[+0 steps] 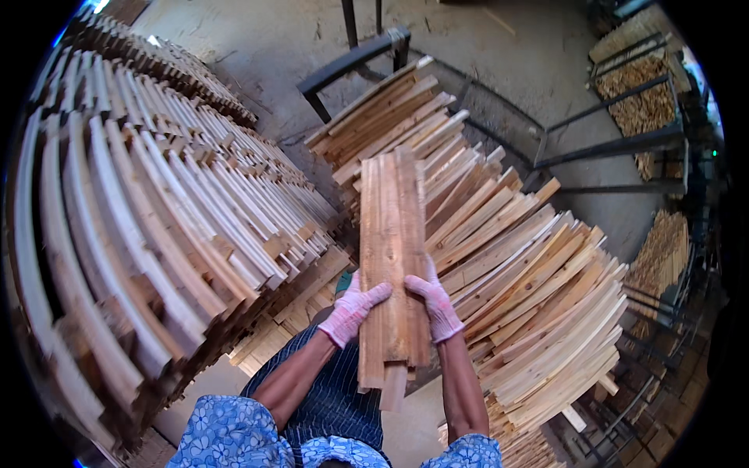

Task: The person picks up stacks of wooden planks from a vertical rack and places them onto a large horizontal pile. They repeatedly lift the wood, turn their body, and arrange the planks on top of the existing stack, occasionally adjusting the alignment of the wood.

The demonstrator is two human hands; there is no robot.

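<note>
Both gloved hands hold a bundle of slats [392, 257] upright in front of the body. The left hand [353, 308] has its grip closed on the bundle's left edge, the right hand [434, 306] on its right edge. A loose slat pile [515, 265] lies just behind; stacked rows [148, 226] stand at left.

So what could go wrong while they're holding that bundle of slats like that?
The slats are gripped only near their lower end by the left hand and right hand, so the long upper part could tip or fan apart. One slat already sticks out at the bottom and might slip free. The loose pile alongside looks uneven; a bump might set boards sliding.
</note>
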